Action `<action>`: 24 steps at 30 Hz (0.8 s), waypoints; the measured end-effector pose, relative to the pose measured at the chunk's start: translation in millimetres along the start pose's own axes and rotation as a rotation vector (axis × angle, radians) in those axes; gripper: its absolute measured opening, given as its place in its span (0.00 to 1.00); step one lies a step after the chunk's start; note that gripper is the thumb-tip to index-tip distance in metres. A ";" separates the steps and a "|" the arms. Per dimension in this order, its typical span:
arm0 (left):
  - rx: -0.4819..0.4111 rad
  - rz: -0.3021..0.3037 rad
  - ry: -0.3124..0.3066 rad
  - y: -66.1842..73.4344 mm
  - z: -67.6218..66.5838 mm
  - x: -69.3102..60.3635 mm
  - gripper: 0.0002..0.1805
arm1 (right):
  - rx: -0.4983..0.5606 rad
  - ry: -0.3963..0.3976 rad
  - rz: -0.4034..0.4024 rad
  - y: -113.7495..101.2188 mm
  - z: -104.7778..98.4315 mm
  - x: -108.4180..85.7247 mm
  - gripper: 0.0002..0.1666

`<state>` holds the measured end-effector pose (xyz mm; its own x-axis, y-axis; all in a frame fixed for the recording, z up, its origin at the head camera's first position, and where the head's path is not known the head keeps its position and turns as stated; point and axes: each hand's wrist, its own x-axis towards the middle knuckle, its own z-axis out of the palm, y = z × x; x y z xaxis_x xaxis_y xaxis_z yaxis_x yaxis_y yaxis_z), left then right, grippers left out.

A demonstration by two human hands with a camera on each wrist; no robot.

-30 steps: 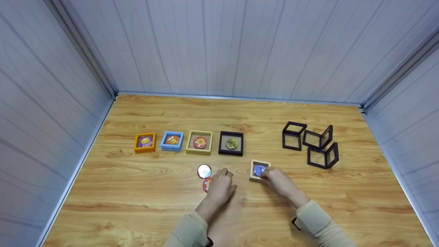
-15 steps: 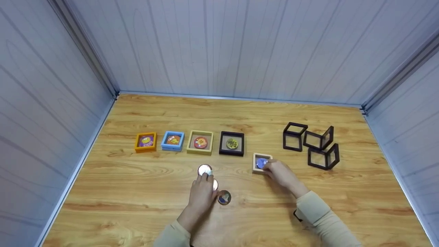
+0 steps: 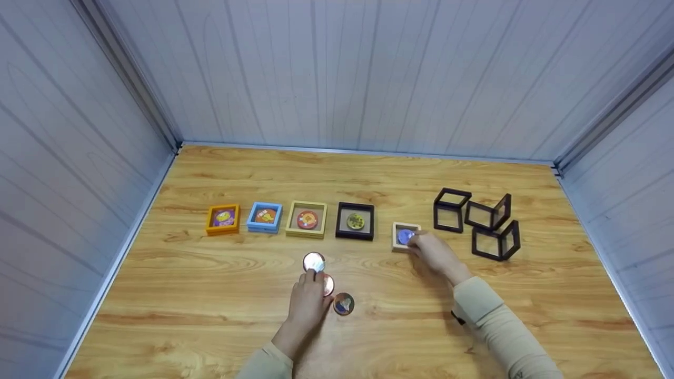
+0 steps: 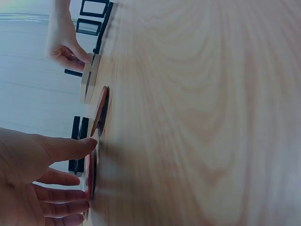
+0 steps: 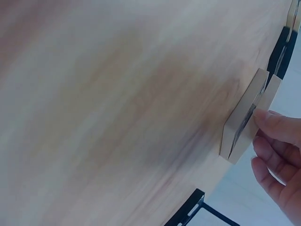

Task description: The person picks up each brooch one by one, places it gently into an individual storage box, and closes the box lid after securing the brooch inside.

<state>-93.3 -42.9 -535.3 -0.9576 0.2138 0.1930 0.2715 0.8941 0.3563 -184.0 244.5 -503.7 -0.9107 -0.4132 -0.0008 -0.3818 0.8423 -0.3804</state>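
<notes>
My right hand pinches the right side of a small beige display frame, which lies flat with a blue-purple round badge in its window. In the right wrist view the thumb is on the edge of the beige frame and the other fingers curl beside it. My left hand rests over loose round badges with its fingers fairly straight. Its fingers partly cover a reddish shiny badge and reach a glaring silvery badge. A dark picture badge lies right of the thumb.
Four-sided frames with badges stand in a row: orange, light blue, pale yellow and black. Several black frames stand unfolded at the right. A panel wall closes the back of the wooden table.
My right hand has slid the beige frame away, up beside the black frame in the row. My left hand has moved left, uncovering the dark picture badge, and now stays over the other badges.
</notes>
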 end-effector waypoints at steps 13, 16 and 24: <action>0.015 -0.027 -0.015 0.4 1.4 5.6 0.23 | -0.001 0.032 -0.029 8.6 -1.1 23.7 0.03; -0.006 -0.028 0.010 -0.3 1.7 5.5 0.23 | 0.048 0.029 0.017 7.9 -0.1 29.6 0.03; -0.118 -0.081 -0.005 -1.6 -1.4 3.9 0.24 | -0.016 0.042 -0.034 5.6 1.8 41.8 0.03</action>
<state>-97.3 -44.0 -533.9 -0.9773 0.1448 0.1549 0.2023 0.8562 0.4754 -224.0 231.3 -507.4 -0.9029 -0.4269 0.0507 -0.4146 0.8336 -0.3650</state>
